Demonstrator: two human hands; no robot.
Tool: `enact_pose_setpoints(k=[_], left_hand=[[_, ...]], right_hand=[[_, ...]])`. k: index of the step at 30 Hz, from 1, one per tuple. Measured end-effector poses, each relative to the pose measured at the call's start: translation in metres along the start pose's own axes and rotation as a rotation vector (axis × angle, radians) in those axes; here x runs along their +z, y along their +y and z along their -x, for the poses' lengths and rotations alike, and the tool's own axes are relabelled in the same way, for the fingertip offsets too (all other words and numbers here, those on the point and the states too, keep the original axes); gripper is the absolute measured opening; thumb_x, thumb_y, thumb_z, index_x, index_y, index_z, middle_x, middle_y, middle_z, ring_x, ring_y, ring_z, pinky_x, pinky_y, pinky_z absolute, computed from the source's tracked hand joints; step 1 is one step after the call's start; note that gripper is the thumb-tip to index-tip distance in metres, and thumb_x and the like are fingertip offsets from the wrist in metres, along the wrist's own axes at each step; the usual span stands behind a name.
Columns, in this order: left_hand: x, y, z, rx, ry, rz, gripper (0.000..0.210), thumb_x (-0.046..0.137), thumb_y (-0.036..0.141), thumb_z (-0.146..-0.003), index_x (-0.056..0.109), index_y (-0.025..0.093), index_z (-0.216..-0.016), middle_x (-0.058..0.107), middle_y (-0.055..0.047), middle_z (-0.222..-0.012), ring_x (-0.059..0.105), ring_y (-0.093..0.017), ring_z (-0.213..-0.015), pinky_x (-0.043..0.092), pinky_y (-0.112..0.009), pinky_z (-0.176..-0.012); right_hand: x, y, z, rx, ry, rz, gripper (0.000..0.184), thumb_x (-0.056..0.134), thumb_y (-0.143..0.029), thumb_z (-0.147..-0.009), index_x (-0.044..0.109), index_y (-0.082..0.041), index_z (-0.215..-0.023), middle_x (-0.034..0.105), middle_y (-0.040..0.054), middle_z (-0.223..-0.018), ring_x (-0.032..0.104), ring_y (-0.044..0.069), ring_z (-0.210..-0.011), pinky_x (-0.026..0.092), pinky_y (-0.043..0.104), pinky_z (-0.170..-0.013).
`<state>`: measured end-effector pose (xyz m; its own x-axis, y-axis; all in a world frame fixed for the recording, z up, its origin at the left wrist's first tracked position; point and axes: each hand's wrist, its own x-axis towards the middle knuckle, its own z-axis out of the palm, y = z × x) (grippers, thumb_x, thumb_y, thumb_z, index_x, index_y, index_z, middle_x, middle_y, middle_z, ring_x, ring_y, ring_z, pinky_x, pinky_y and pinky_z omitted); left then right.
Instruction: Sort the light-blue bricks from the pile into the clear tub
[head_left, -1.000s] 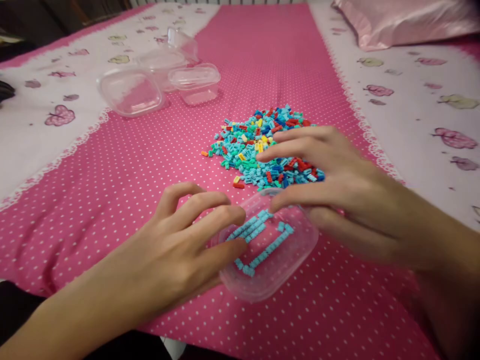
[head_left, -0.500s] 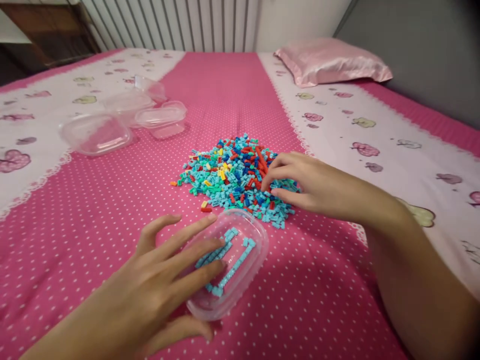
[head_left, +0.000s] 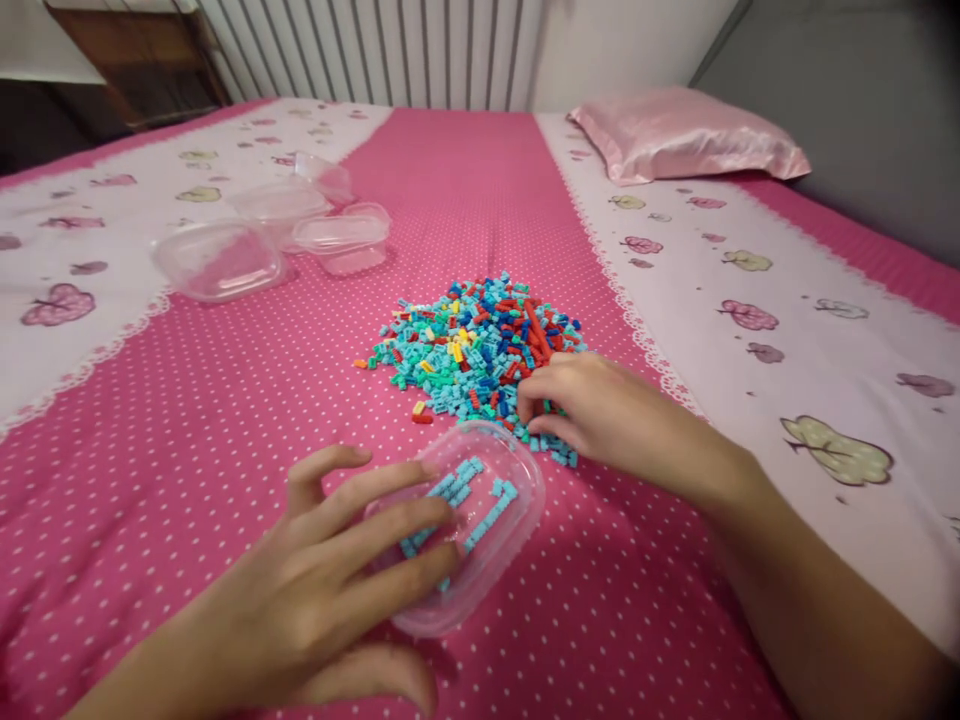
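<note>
My left hand (head_left: 337, 570) is spread over a clear plastic container (head_left: 517, 540), fingers apart, partly covering what lies inside. In the container are rows of light-blue building bricks (head_left: 491, 515). Just beyond it rises a pile of small building bricks (head_left: 457, 360), mostly light blue and green, with red, dark blue and yellow among them. At the pile's near right edge is my right hand (head_left: 600, 410), its thumb and forefinger curled together low against the bricks. Whatever sits between those fingertips is too hidden to name.
Several clear plastic containers and lids (head_left: 225, 262) sit at the back left of the pink dotted bedsheet (head_left: 247, 400). A pink pillow (head_left: 686, 135) lies at the back right. Beside the pile are a few loose bricks (head_left: 421, 412).
My right hand has drawn back toward me, from the pile's right side to its near edge, and its thumb and forefinger have closed. My left hand stays spread over the container. The view has shifted slightly.
</note>
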<state>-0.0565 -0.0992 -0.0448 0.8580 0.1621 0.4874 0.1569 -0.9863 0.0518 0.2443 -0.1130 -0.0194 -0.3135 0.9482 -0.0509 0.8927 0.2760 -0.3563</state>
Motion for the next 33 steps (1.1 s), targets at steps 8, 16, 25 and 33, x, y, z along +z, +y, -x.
enact_pose_setpoints(k=[8, 16, 25, 33], left_hand=[[0.003, -0.011, 0.002, 0.030, -0.050, 0.045, 0.057, 0.046, 0.069, -0.102, 0.070, 0.021, -0.122, 0.075, -0.007, -0.130, 0.055, -0.024, -0.138, 0.015, -0.042, -0.127], [0.006, 0.002, -0.002, 0.069, -0.028, -0.121, 0.030, 0.046, 0.029, -0.107, 0.075, 0.021, -0.107, 0.079, -0.002, -0.113, 0.058, -0.018, -0.130, -0.002, -0.042, -0.133], [0.003, 0.018, -0.006, 0.011, -0.045, -0.234, 0.044, 0.040, 0.044, -0.109, 0.078, 0.023, -0.103, 0.079, -0.003, -0.104, 0.060, -0.017, -0.124, -0.003, -0.043, -0.133], [0.006, 0.024, -0.011, -0.091, -0.061, -0.217, 0.061, 0.042, 0.068, -0.103, 0.078, 0.018, -0.101, 0.075, -0.005, -0.096, 0.057, -0.024, -0.133, -0.009, -0.044, -0.134]], right_hand=[[-0.010, -0.024, 0.013, -0.103, 0.266, -0.030, 0.015, 0.066, -0.017, -0.096, 0.078, -0.024, -0.095, 0.081, -0.0007, -0.095, 0.071, 0.020, -0.086, 0.049, 0.035, -0.080], [0.025, -0.061, 0.028, -0.184, 0.393, 0.100, 0.017, 0.067, -0.009, -0.092, 0.071, -0.021, -0.082, 0.071, 0.0001, -0.075, 0.061, 0.020, -0.071, 0.036, 0.035, -0.065], [0.032, -0.065, 0.016, -0.268, 0.354, 0.363, 0.029, 0.056, -0.008, -0.098, 0.060, -0.023, -0.073, 0.061, -0.0007, -0.067, 0.050, 0.022, -0.066, 0.027, 0.037, -0.069], [0.030, -0.069, 0.017, -0.223, 0.305, 0.413, 0.019, 0.071, -0.010, -0.090, 0.067, -0.023, -0.077, 0.062, -0.0026, -0.063, 0.053, 0.024, -0.065, 0.024, 0.038, -0.070]])
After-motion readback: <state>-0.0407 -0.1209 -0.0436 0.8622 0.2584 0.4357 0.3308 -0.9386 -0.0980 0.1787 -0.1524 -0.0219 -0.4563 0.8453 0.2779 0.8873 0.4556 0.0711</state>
